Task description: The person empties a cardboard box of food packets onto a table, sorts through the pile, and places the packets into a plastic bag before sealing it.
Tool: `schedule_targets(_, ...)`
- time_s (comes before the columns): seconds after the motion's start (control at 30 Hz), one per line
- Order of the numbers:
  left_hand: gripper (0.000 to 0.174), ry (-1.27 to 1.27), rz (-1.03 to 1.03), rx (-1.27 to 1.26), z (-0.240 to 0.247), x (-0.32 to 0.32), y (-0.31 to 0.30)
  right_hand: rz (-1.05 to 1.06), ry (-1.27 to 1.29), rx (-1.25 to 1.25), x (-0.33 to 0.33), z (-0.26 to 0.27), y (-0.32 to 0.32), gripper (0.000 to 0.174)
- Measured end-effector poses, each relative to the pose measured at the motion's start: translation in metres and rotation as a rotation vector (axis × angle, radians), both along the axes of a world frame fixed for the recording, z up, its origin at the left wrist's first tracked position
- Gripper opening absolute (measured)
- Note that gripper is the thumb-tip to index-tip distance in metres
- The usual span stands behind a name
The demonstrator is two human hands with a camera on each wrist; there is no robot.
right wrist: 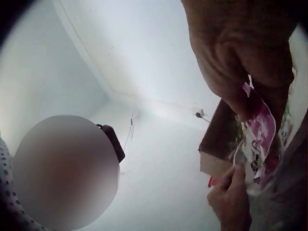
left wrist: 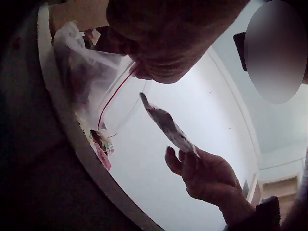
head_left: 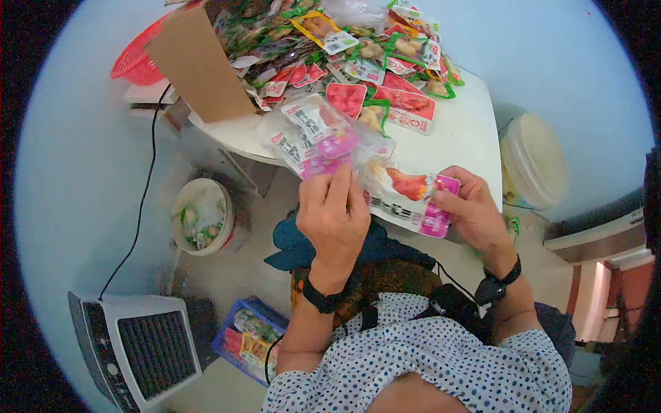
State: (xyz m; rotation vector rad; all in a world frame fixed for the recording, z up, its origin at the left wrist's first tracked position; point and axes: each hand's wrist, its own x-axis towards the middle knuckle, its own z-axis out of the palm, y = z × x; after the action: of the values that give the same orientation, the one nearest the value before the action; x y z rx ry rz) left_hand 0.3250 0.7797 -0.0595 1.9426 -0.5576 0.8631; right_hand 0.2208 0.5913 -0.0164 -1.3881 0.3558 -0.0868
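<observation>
Left hand [head_left: 335, 213] pinches zip bag [head_left: 303, 131] holding few packets [head_left: 329, 146], right hand [head_left: 475, 210] grips another snack packet [head_left: 406, 195]; big pile [head_left: 358, 55] unbagged on table [head_left: 468, 138].

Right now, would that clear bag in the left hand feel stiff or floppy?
Probably floppy: the clear bag crumples where the left hand pinches it. Likely slippery, being glossy film. The packets inside should add some weight.
</observation>
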Motion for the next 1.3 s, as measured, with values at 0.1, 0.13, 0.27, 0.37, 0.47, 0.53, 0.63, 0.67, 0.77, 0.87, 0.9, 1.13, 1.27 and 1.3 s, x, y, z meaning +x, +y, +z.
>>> schedule_targets(0.1,0.016,0.002,-0.008,0.006,0.003,0.000,0.003,-0.012,-0.025,0.098,0.015,-0.007,0.017,0.018)
schedule_targets(0.13,0.016,0.000,-0.007,0.018,0.003,0.000,0.004,-0.017,-0.060,0.126,0.021,-0.010,0.022,0.018)
schedule_targets(0.27,0.018,-0.026,0.036,0.071,0.006,0.002,0.007,-0.053,-0.104,0.216,0.041,-0.007,0.040,0.018)
schedule_targets(0.37,0.018,-0.043,0.078,0.117,0.008,0.005,0.012,-0.134,-0.114,0.182,0.047,0.004,0.041,0.020)
schedule_targets(0.47,0.019,-0.022,0.048,0.117,0.010,0.004,0.012,-0.182,-0.171,0.224,0.049,0.013,0.038,0.023)
schedule_targets(0.53,0.021,-0.012,0.018,0.100,0.010,0.003,0.009,-0.141,-0.181,0.280,0.051,0.002,0.042,0.023)
schedule_targets(0.63,0.022,0.001,-0.009,0.068,0.010,0.004,0.006,-0.054,-0.139,0.354,0.057,-0.003,0.053,0.025)
schedule_targets(0.67,0.022,0.002,-0.014,0.058,0.011,0.004,0.005,-0.017,-0.117,0.379,0.060,-0.004,0.058,0.025)
schedule_targets(0.77,0.022,0.000,-0.027,0.019,0.014,0.006,0.003,0.097,-0.140,0.436,0.081,-0.012,0.070,0.030)
schedule_targets(0.87,0.021,-0.002,-0.061,0.006,0.015,0.004,-0.002,0.179,-0.229,0.445,0.113,-0.026,0.088,0.032)
schedule_targets(0.9,0.021,-0.004,-0.074,0.008,0.015,0.004,-0.003,0.188,-0.274,0.461,0.118,-0.030,0.090,0.034)
schedule_targets(1.13,0.017,0.028,-0.064,0.019,0.014,0.005,0.004,0.136,0.055,-0.746,0.095,-0.020,0.057,0.049)
schedule_targets(1.27,0.019,-0.004,-0.070,0.042,0.004,0.004,0.004,-0.221,-0.263,-1.091,0.081,-0.018,0.042,0.043)
schedule_targets(1.3,0.021,-0.020,-0.077,0.058,0.003,0.002,0.003,-0.370,-0.421,-1.310,0.083,-0.015,0.035,0.040)
